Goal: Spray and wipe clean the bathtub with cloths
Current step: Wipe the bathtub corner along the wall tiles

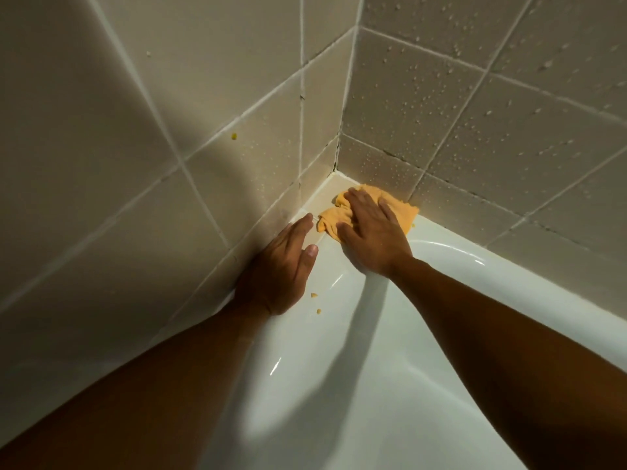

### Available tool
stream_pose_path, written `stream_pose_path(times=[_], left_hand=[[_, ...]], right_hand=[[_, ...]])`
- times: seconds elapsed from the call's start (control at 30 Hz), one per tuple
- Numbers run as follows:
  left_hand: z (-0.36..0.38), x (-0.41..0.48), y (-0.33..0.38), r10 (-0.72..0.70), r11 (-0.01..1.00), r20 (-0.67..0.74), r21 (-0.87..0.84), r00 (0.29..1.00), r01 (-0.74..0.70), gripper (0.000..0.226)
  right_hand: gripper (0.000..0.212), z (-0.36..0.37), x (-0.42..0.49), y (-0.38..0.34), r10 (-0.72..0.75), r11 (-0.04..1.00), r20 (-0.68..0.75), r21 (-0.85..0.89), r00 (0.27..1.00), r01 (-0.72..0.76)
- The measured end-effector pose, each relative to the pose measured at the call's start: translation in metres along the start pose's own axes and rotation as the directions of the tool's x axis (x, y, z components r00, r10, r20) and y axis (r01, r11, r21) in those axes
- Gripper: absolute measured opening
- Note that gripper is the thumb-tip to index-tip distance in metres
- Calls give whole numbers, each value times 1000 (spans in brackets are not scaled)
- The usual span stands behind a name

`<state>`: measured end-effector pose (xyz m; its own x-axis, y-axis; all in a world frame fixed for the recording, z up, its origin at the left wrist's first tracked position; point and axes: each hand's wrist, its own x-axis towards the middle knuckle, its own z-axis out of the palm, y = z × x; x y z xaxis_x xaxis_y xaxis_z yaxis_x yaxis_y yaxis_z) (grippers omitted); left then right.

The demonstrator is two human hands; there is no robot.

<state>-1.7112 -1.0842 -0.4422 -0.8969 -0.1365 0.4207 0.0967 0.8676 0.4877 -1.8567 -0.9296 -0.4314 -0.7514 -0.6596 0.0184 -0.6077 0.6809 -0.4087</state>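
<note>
Bathtub rim (327,264): flat right hand (373,239) presses orange cloth (403,209), flat left hand (281,269) rests alongside.

No readable text, label, brand, number or sign appears anywhere.

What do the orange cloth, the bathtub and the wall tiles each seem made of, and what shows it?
Orange cloth: soft matte fabric, likely microfibre; it bunches in folds under the right hand. Bathtub: glossy white enamel or acrylic, unclear which; sharp highlights. Wall tiles: probably glazed ceramic; grout lines, beaded droplets.
</note>
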Motion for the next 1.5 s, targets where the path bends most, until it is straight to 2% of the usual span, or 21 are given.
stream_pose_path(times=[0.17,0.23,0.27,0.33,0.4,0.47,0.5,0.53,0.6,0.67,0.73,0.8,0.97,1.07,1.23,1.3,1.37,1.43,1.5], left_hand=[[-2,0,2,-54,998,41,-33,998,56,57],[-3,0,1,-69,997,40,-40,997,71,55],[-3,-1,2,-77,996,41,-47,996,79,55],[-4,-1,1,-89,993,47,-67,995,93,54],[-4,0,1,-91,992,58,-86,994,96,55],[-4,1,1,-89,992,63,-88,994,95,56],[-3,1,1,-91,992,62,-82,994,96,56],[-3,2,0,-94,992,60,-77,994,98,56],[-3,1,0,-95,993,58,-65,994,99,56],[-2,2,1,-96,994,60,-51,994,99,57],[-2,2,1,-104,993,55,-43,993,106,59],[-3,3,1,-97,994,42,-44,994,98,58],[-1,3,1,-21,999,12,-45,1000,22,53],[2,-2,-4,44,998,-61,40,997,-41,52],[2,-5,-4,121,986,-136,131,983,-103,49],[-1,-4,-1,66,996,-70,72,995,-61,53],[-8,-2,2,-40,998,53,-52,998,43,60],[-10,-5,1,-105,984,138,-131,985,123,62],[-13,-9,1,-130,972,160,-175,979,158,64]], right_hand=[[68,8,-17,7,36,999,-93,25,995,-34],[56,11,-12,6,103,989,-184,119,978,-82],[47,10,-10,4,171,968,-242,223,955,-117],[33,4,-6,-3,372,860,-321,471,871,-193],[30,-3,-2,-9,525,771,-408,600,747,-213],[30,-9,4,-15,578,738,-484,654,658,-167],[31,-8,9,-18,562,740,-503,661,656,-127],[31,-6,14,-21,531,752,-502,651,683,-107],[32,1,25,-24,436,788,-414,605,799,-116],[36,8,32,-22,261,893,-263,432,929,-128],[45,10,34,-17,151,964,-99,237,983,-124],[48,4,36,-13,131,965,10,228,991,-129],[45,-2,-10,-28,32,957,155,281,987,-76],[46,5,-30,-29,-52,958,158,287,986,4],[44,8,-22,-40,21,941,102,333,995,-54],[43,19,-44,-50,3,905,100,422,995,-45],[43,35,-64,-53,-35,866,70,500,997,-4],[46,44,-67,-54,31,842,54,536,998,-55],[52,46,-68,-65,134,832,10,541,991,-118]])
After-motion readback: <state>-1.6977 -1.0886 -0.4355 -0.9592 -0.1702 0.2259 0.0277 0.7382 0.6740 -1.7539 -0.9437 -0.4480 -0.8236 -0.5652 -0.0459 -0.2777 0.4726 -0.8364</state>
